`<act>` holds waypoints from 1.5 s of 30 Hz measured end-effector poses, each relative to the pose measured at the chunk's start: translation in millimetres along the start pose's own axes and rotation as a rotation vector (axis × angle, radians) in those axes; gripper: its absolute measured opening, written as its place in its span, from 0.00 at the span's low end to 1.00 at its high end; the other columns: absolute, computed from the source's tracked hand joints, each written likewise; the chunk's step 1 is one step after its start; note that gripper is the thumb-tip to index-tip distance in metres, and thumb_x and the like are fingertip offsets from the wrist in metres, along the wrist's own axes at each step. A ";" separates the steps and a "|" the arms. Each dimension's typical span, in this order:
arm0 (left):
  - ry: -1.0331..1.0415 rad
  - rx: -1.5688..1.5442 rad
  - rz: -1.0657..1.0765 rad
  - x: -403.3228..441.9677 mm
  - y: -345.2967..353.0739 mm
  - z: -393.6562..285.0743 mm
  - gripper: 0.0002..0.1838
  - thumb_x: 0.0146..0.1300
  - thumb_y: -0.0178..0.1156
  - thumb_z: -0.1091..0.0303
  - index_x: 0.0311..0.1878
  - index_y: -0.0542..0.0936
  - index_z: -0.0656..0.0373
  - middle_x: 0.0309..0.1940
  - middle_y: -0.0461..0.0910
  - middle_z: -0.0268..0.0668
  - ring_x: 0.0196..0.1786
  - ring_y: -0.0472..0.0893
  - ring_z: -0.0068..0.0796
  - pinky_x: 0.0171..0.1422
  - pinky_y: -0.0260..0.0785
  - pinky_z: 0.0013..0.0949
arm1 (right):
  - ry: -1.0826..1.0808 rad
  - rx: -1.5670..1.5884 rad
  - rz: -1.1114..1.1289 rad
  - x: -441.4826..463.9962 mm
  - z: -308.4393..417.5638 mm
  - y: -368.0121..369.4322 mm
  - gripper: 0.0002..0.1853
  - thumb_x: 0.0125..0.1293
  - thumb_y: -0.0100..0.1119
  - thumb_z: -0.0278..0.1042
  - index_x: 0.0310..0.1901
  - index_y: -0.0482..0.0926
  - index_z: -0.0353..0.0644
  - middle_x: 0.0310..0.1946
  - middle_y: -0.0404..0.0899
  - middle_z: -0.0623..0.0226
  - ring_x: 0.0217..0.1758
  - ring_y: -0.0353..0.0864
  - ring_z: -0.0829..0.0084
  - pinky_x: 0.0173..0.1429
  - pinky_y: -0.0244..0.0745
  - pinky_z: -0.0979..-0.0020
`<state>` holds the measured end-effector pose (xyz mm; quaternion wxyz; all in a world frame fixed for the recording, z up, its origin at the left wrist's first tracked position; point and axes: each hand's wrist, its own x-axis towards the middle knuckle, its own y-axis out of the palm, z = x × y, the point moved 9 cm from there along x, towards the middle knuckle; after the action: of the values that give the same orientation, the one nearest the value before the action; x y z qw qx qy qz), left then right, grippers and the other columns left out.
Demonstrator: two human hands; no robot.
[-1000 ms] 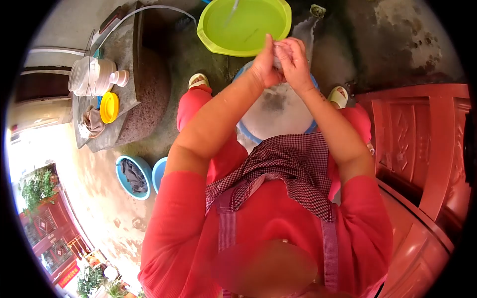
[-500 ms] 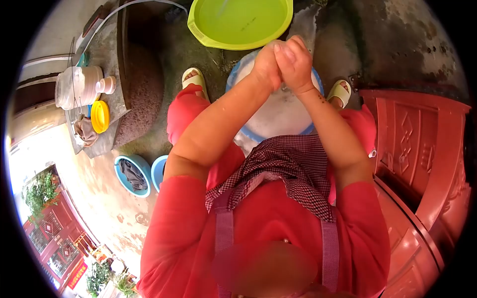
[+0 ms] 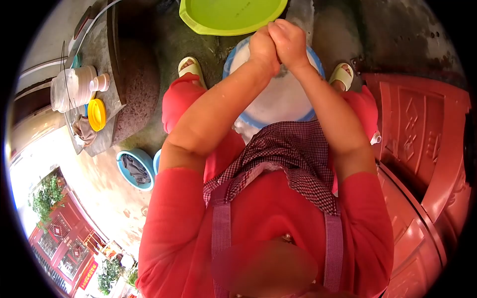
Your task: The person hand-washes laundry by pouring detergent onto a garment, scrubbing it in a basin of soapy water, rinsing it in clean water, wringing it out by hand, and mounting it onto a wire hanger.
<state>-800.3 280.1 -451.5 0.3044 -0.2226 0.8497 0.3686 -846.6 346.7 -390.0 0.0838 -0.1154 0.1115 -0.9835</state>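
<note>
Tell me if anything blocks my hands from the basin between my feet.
Nothing visible does: your left hand and right hand are together above the basin. What lies directly beneath them is hidden.

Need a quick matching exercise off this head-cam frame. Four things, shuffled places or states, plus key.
Things
1. left hand and right hand
2. blue-rimmed basin
3. lime-green basin
4. dark cloth

Places or states
A. cut off by the picture's top edge
B. inside a light-blue tub
C. pressed together
D. on the ground between the pale sandals

Pairs: 1-C, 2-D, 3-A, 4-B
</note>
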 end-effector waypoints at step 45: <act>0.234 0.273 0.560 -50.3 6.4 -52.5 0.15 0.63 0.56 0.58 0.46 0.75 0.58 0.40 0.77 0.33 0.41 0.76 0.24 0.46 0.70 0.28 | 0.235 0.522 0.536 -27.1 37.3 -4.7 0.23 0.61 0.57 0.32 0.56 0.64 0.38 0.52 0.69 0.60 0.54 0.70 0.69 0.54 0.69 0.68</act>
<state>-786.7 251.9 -385.6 0.1187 0.0216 0.9485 0.2928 -812.1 349.0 -359.2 0.3508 0.0567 -0.1075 -0.9285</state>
